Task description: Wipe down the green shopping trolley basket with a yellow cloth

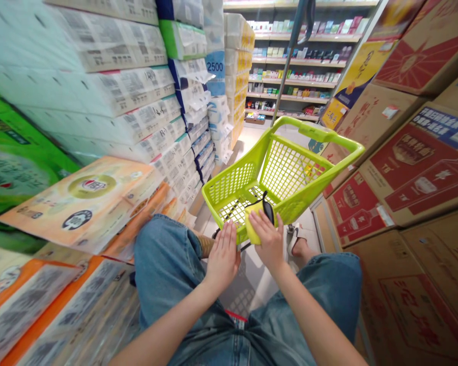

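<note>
A lime-green plastic shopping basket (234, 180) with lattice walls and a long handle frame stands between my knees, tilted in view. My left hand (223, 254) rests at its near rim with the fingers stretched out and close together. In my right hand (267, 236) is a yellow cloth (254, 235) with a black edge, pressed against the basket's near side. My fingers lie over the cloth and hide part of it. Whether my left thumb hooks under the rim cannot be seen.
Stacked plastic-wrapped paper packs (137, 91) rise on the left, with an orange pack (99, 198) close to my left knee. Red and brown cartons (416, 168) line the right side. Shelves of small goods (297, 66) stand behind, with a dark pole (284, 76) before them.
</note>
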Action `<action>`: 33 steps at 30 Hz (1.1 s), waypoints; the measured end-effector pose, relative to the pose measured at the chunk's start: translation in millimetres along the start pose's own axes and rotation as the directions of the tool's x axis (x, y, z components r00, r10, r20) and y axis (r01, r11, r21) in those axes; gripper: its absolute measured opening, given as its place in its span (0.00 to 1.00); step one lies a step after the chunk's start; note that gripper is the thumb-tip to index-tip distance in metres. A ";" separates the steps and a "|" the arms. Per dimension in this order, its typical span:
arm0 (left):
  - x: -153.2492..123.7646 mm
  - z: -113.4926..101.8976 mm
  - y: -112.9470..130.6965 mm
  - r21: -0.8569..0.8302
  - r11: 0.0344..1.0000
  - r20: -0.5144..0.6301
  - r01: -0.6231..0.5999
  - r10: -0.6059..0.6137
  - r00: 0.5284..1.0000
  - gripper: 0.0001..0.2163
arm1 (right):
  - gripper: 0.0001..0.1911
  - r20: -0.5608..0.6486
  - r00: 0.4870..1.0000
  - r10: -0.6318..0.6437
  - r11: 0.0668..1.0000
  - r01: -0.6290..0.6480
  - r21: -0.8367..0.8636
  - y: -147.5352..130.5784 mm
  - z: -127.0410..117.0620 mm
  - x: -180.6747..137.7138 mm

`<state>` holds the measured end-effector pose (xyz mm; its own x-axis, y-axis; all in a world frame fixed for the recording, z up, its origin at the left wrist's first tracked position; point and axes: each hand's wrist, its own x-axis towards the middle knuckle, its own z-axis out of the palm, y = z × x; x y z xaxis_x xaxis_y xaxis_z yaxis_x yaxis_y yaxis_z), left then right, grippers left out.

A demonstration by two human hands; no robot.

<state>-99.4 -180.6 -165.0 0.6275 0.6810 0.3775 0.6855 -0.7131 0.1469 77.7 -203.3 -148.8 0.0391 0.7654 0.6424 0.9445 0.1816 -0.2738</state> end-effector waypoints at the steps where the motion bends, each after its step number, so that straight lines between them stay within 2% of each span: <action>1: 0.0 -0.2 -0.5 -0.001 1.000 0.002 -0.002 0.002 1.000 0.40 | 0.32 0.011 1.000 -0.029 0.999 0.029 0.030 -13.3 3.7 -3.6; 3: 0.0 -0.5 -1.4 0.004 1.000 0.000 -0.007 0.007 1.000 0.40 | 0.31 0.042 0.996 -0.080 0.995 0.078 0.057 -28.2 6.8 -8.2; 5: -0.1 -0.8 -1.9 0.006 1.000 0.001 -0.011 0.011 1.000 0.40 | 0.30 0.078 0.989 -0.129 0.991 0.126 0.049 -27.7 4.0 -8.9; 7: 0.0 -1.0 -1.5 -0.001 1.000 -0.004 -0.011 0.011 1.000 0.40 | 0.29 0.113 0.977 -0.183 0.983 0.180 0.032 -15.5 -3.3 -6.7; 10: 0.4 -1.3 -0.4 -0.024 1.000 -0.012 -0.005 0.005 1.000 0.41 | 0.31 0.135 0.965 -0.225 0.974 0.227 0.005 17.6 -18.6 0.3; 12: 0.7 -1.2 -0.3 -0.033 0.999 -0.019 -0.007 0.006 1.000 0.41 | 0.31 0.136 0.969 -0.205 0.978 0.209 -0.012 46.6 -29.0 6.6; 15: 1.1 -0.3 -1.1 -0.033 0.999 -0.033 -0.014 0.013 0.999 0.38 | 0.30 0.099 0.991 -0.090 0.995 0.094 -0.043 87.1 -38.6 15.2; 17: 1.0 0.4 -1.3 -0.026 1.000 -0.032 -0.013 0.012 0.999 0.37 | 0.29 0.040 0.999 0.000 0.998 0.002 -0.062 99.3 -37.3 17.2; 19: 0.8 0.8 -0.7 -0.012 1.000 -0.024 -0.007 0.006 1.000 0.36 | 0.30 -0.028 0.997 0.076 0.994 -0.078 -0.079 92.8 -29.4 14.9; 22: 0.3 0.7 0.9 0.008 1.000 -0.010 0.007 -0.007 1.000 0.36 | 0.33 -0.104 0.985 0.138 0.985 -0.147 -0.090 53.2 -10.8 4.2; 26: 0.0 0.0 1.1 -0.007 1.000 -0.002 -0.001 0.001 1.000 0.40 | 0.35 -0.070 0.994 0.078 0.996 -0.081 -0.032 -11.8 7.9 -14.3; 28: 0.1 0.0 0.0 -0.009 1.000 -0.003 -0.018 0.018 1.000 0.42 | 0.33 -0.019 1.000 0.022 1.000 -0.021 0.005 -31.5 10.9 -20.9; 30: 0.0 0.1 -1.2 0.001 1.000 0.000 -0.029 0.029 1.000 0.42 | 0.32 0.018 0.999 -0.031 0.999 0.031 0.026 -36.2 9.1 -23.2; 33: -0.2 0.4 -2.2 0.012 1.000 0.013 -0.018 0.017 1.000 0.40 | 0.32 0.074 0.989 -0.131 0.991 0.129 0.033 -13.5 -2.6 -17.7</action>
<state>-100.9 -179.2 -165.8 0.6443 0.6706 0.3676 0.6789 -0.7229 0.1289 65.1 -220.9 -154.7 -0.1096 0.7787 0.6177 0.9305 0.2990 -0.2118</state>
